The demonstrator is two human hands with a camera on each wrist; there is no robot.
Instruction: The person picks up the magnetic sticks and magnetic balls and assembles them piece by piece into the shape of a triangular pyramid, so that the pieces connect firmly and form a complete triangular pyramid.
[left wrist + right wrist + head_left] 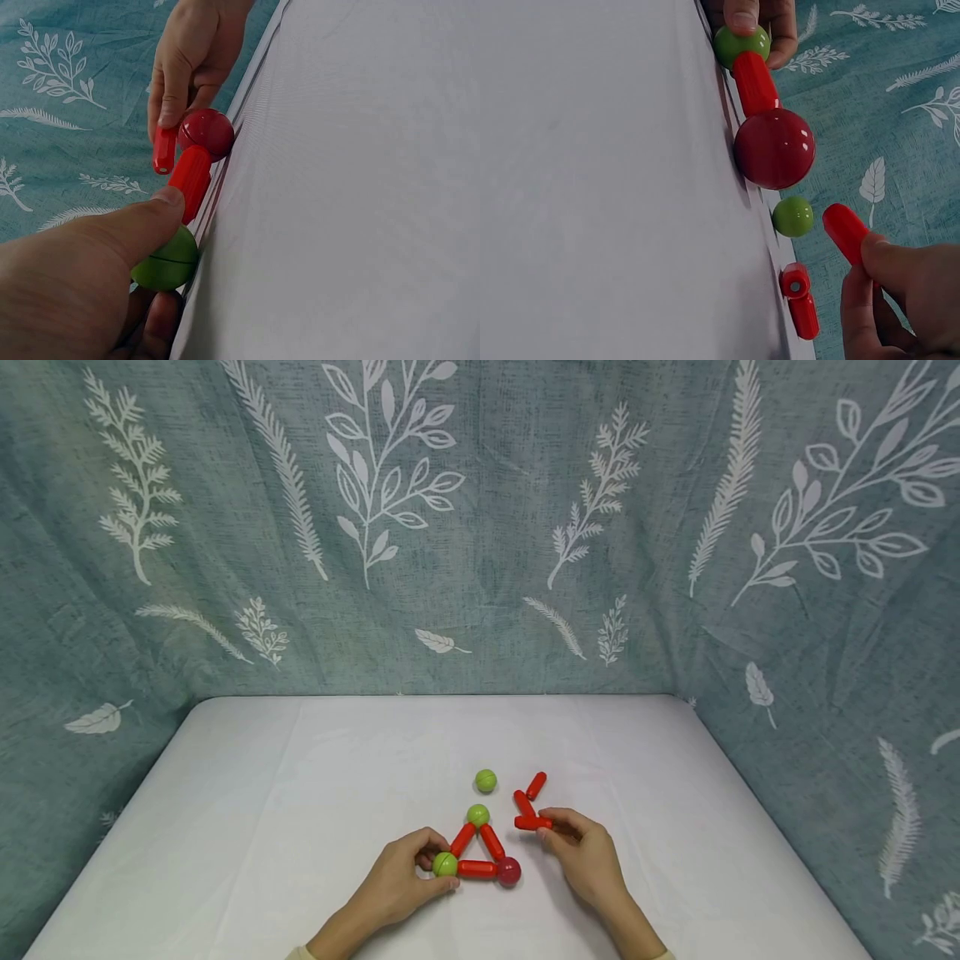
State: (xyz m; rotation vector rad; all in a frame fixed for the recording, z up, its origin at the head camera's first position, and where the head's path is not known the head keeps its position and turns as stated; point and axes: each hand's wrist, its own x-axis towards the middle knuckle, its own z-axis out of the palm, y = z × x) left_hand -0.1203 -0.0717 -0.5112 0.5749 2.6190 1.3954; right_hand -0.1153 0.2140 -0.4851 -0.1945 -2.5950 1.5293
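A flat triangle of red rods and balls lies on the white table. Its corners are a green ball [445, 865] at the left, another green ball [477, 815] at the top and a dark red ball [508, 872] at the right. My left hand [401, 878] grips the left green ball between thumb and fingers. To the triangle's right, my right hand [591, 857] pinches one end of a red rod [845, 231], its other end pointing left. In the right wrist view that rod is apart from the triangle.
Just past the right hand lie two loose red rods [536, 786], close together. A loose green ball [486, 781] sits beyond the triangle's top corner. White cloth covers the table [337, 760]; a patterned green curtain [480, 527] hangs behind and along the sides.
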